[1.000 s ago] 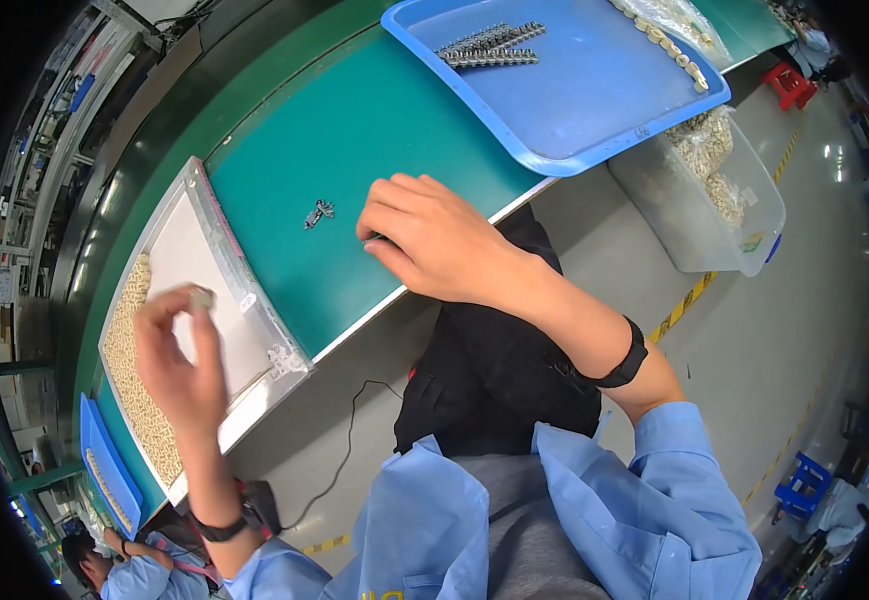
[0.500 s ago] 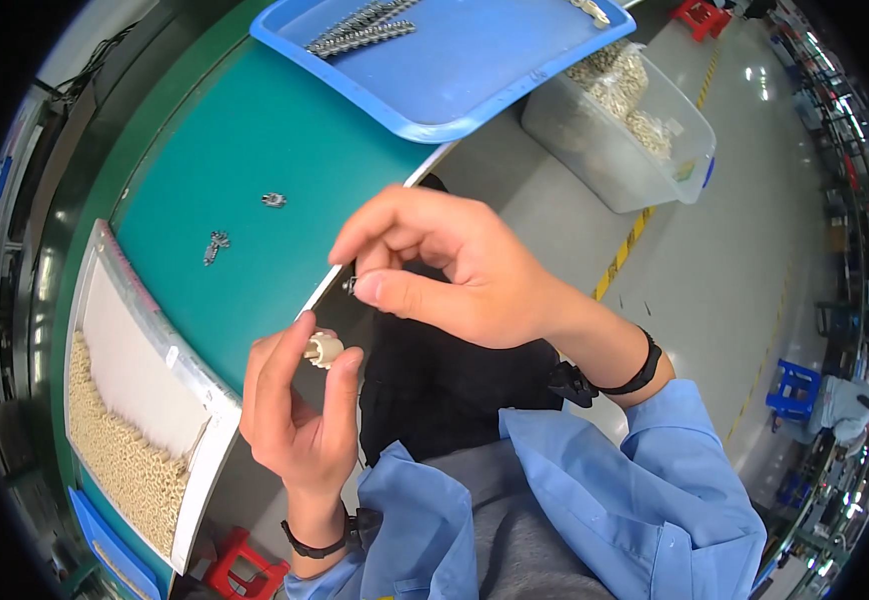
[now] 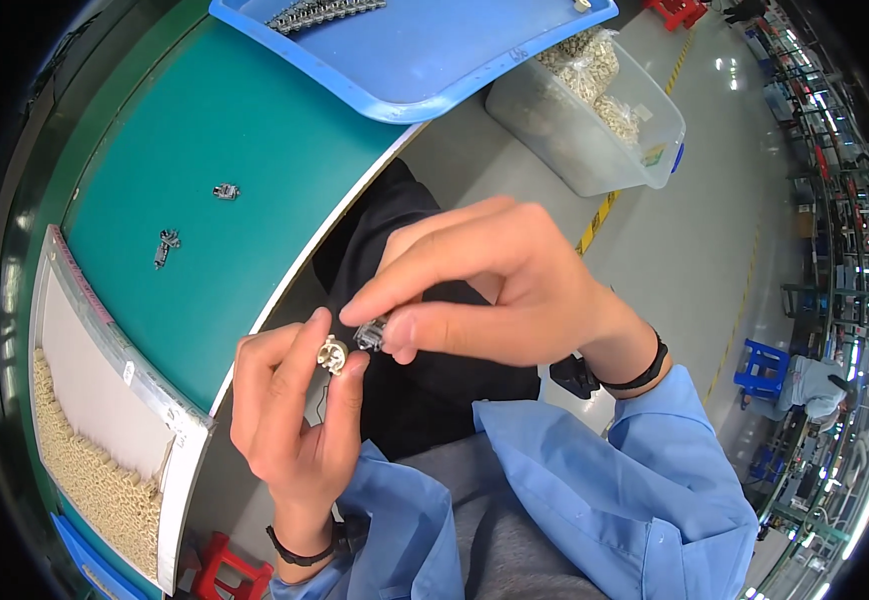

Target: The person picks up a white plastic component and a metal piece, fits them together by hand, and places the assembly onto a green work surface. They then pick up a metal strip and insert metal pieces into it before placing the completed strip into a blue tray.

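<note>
Between thumb and fingers, my left hand pinches a small cream-coloured round plastic part, its hollow side showing. Just right of it, my right hand grips a small dark metal part between thumb and index finger. The two parts are close together over my lap; whether they touch I cannot tell. On the green table lie a similar small metal piece and, nearer, one or more dark metal pieces bunched together.
At the table's far end sits a blue tray with strips of metal parts. A white tray of many cream parts stands at left. Beyond the table edge, a clear bin holds bagged parts. Red stool at lower left.
My right hand has come down toward my left, bringing the metal part beside the cream part. The cream part has turned, so its hollow side shows. The whole view has shifted slightly.
</note>
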`<state>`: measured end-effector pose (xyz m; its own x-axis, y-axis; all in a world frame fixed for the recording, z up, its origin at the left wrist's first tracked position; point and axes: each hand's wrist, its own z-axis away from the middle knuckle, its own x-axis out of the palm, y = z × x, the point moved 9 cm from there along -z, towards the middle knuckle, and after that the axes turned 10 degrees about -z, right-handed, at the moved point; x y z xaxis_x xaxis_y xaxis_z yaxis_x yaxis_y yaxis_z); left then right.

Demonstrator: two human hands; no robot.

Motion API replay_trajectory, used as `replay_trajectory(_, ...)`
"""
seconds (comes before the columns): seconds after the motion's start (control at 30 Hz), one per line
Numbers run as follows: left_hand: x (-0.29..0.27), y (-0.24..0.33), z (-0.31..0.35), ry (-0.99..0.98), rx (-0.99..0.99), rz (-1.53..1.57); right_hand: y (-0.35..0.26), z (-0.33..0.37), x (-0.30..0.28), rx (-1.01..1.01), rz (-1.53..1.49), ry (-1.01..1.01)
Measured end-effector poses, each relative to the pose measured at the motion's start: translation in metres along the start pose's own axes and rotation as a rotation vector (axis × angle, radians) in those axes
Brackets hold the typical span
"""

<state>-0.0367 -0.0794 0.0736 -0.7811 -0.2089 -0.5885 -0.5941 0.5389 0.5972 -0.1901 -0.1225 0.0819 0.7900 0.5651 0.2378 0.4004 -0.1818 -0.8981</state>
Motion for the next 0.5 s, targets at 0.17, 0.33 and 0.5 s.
replay_trajectory(0.17, 0.0, 0.001, 0.001, -0.007, 0.011, -0.035, -0.018, 0.003, 0.017, -0.257, 0.317, -0.028)
replay_trajectory(0.33, -0.002, 0.004, 0.001, 0.002, 0.043, -0.091, -0.009, 0.008, 0.018, -0.26, 0.35, 0.006)
replay_trajectory(0.5, -0.003, 0.009, 0.001, 0.006, 0.075, -0.126, -0.013, 0.009, 0.02, -0.286, 0.426, 0.021)
